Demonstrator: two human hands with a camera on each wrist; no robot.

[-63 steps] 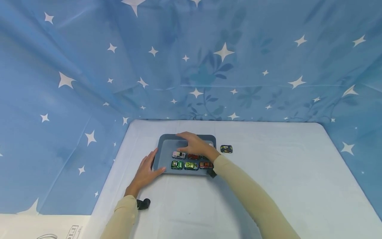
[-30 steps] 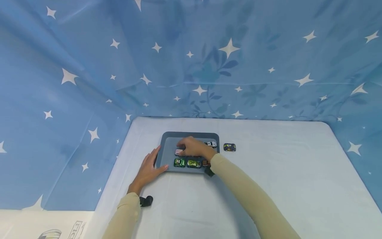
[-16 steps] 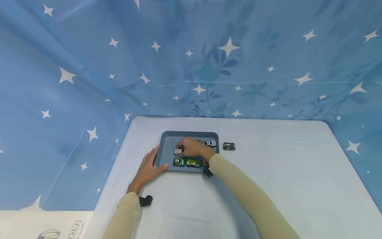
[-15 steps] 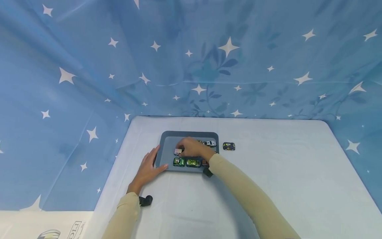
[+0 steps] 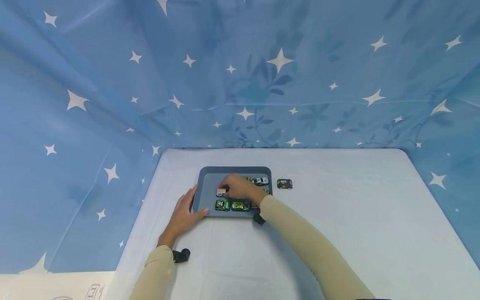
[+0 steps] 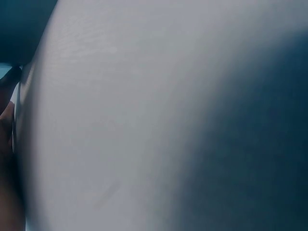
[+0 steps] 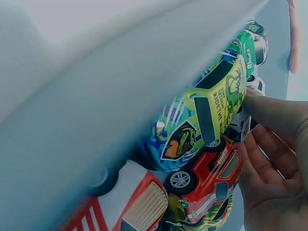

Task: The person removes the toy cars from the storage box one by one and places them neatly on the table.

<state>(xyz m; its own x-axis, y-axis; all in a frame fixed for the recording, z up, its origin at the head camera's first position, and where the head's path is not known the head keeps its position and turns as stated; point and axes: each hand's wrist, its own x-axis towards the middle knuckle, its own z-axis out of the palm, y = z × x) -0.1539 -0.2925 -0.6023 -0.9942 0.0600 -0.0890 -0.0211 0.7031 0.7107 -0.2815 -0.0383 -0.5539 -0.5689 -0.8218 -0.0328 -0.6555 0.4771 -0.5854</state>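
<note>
A grey-blue tray (image 5: 210, 177) lies on the white table and holds several toy cars. My right hand (image 5: 229, 188) reaches over the tray's middle row, its fingers curled on a small white toy car (image 5: 221, 192). In the right wrist view the fingertips (image 7: 269, 113) touch that white car (image 7: 239, 128), beside a yellow-green car (image 7: 216, 103) and a red car (image 7: 211, 178). The front row holds a green car (image 5: 223, 204) and a yellow-green car (image 5: 240, 206). My left hand (image 5: 186, 207) lies flat with straight fingers against the tray's front-left corner. The left wrist view is only a blurred grey surface.
Another white car (image 5: 260, 181) sits at the tray's back right. A dark car (image 5: 284, 183) stands on the table just right of the tray. Blue starred cloth (image 5: 262, 83) walls the back and sides. The table (image 5: 356, 216) stretches wide to the right.
My right hand has come down from above the tray's back part and curled onto the white car in the middle row. The left hand has stayed at the tray's corner.
</note>
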